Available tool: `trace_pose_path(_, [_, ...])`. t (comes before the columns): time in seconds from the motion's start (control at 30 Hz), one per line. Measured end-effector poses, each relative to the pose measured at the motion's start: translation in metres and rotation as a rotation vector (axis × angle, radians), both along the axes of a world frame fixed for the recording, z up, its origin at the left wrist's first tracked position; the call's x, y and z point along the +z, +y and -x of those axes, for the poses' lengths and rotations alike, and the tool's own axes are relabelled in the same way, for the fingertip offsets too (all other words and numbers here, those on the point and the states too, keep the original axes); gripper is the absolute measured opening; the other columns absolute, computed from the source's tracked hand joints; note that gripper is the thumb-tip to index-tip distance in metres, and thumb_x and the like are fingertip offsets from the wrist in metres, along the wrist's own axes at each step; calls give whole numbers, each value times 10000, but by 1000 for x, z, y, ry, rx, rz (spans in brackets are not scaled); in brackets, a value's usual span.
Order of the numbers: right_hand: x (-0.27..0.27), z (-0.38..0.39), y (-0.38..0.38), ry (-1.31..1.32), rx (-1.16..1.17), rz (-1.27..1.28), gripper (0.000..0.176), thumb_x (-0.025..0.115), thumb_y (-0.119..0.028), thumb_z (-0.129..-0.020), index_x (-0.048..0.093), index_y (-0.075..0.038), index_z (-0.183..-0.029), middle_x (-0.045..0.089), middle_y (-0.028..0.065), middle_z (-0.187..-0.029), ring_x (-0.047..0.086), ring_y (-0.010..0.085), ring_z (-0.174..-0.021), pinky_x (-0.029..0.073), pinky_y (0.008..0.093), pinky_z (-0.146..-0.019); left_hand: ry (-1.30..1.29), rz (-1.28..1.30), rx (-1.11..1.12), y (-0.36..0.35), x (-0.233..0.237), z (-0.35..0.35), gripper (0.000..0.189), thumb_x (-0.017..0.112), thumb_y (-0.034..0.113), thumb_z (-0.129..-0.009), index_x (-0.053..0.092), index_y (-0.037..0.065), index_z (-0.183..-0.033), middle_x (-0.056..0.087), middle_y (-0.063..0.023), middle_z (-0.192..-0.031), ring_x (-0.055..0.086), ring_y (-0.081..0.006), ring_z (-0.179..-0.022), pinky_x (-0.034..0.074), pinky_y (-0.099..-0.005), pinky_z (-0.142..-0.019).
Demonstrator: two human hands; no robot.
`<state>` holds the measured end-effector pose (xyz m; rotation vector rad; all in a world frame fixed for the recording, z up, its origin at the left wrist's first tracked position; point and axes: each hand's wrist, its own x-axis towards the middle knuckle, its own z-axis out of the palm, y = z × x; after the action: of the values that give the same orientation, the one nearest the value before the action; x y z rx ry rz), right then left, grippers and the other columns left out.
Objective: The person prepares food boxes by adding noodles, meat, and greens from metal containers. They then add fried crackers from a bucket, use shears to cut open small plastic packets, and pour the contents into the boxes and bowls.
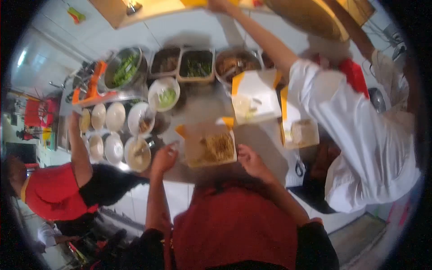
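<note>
An opened takeaway box [193, 150] with yellow flaps lies in front of me, with brown food like noodles [219, 147] in its right half. Beside its left edge is my left hand [165, 157], a small gap away, fingers loosely bent and apart with nothing in them. My right hand [252, 161] is at the box's right edge, its fingers apart and partly bent, fingertips right by the cardboard. Behind the box to the right stands another opened box [258, 96] with some pale and green food in it.
Several bowls [114, 117] stand to the left, and a bowl of greens [164, 93] farther back. Metal food trays [196, 63] line the wall. At the right, a person in white sleeves [342, 117] reaches across the table; another person in red [58, 191] works at the left.
</note>
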<state>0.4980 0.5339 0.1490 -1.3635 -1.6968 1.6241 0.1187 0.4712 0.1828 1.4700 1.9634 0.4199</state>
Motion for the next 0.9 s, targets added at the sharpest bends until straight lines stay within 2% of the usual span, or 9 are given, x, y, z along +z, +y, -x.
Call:
trace_pose_path(0.03, [-27,-10,-11,60,-46,-48,481,581,-193,-944,446,-23,-1373,649,173,-1115,640,255,-1009,496,396,-899,250,36,14,-2,12,-4,374,630,271,-868,622,32,-1155,673,-225,-1010,652,-401,-914,515,-452,-833])
trace_pose_path(0.2, [-5,3,6,-62,57,406,482,603,-193,-931,471,-16,-1360,673,151,-1045,658,241,-907,521,381,-841,-59,53,309,-8,17,-34,459,675,342,-857,611,-13,-1141,661,-256,-1015,653,-396,-917,512,-447,-812])
trace_pose_path(0.27, [-14,18,11,-73,108,123,451,602,-180,-926,503,-21,-1336,682,143,-1022,653,235,-884,523,367,-833,-79,128,285,-12,-5,-36,458,682,357,-855,619,-14,-1117,663,-256,-1000,657,-386,-914,512,-436,-803])
trace_pose_path(0.4, [32,28,46,-64,170,224,421,605,-190,-919,536,-18,-1297,682,160,-1073,657,252,-932,521,370,-842,-80,105,222,-17,-22,-44,458,691,389,-854,627,-23,-1045,668,-251,-958,662,-374,-911,509,-425,-775])
trace_pose_path(0.5, [76,16,74,-182,501,74,390,612,-244,-924,586,-30,-1248,680,167,-1082,646,251,-993,515,350,-849,-156,190,241,-21,-9,-46,398,683,328,-865,617,-34,-1015,675,-228,-943,659,-357,-868,506,-415,-754])
trace_pose_path(0.7, [192,-18,161,-63,228,133,255,554,-194,-964,627,-24,-1139,655,70,-898,609,154,-832,510,319,-750,-159,191,309,-6,33,-42,377,677,243,-873,596,-6,-1144,686,-211,-981,669,-322,-881,511,-392,-775])
trace_pose_path(0.8, [158,-29,219,-204,-186,-456,292,547,-290,-972,624,-18,-1047,616,17,-804,598,139,-799,478,287,-786,-206,281,294,4,27,-28,520,670,232,-880,500,17,-1321,664,-240,-1071,669,-338,-952,510,-397,-822])
trace_pose_path(0.87, [63,-84,296,-623,-381,-880,269,584,-280,-935,673,-31,-985,677,89,-877,660,220,-890,508,353,-821,-142,195,213,-6,-14,-20,565,657,254,-904,446,20,-1373,651,-258,-1092,664,-306,-977,508,-386,-824])
trace_pose_path(0.9, [117,-34,323,-580,-266,-1015,259,568,-265,-928,657,-36,-1010,672,101,-875,658,235,-871,507,364,-803,-146,195,216,-9,-24,-23,565,657,254,-904,446,20,-1373,651,-258,-1092,664,-306,-977,508,-386,-824])
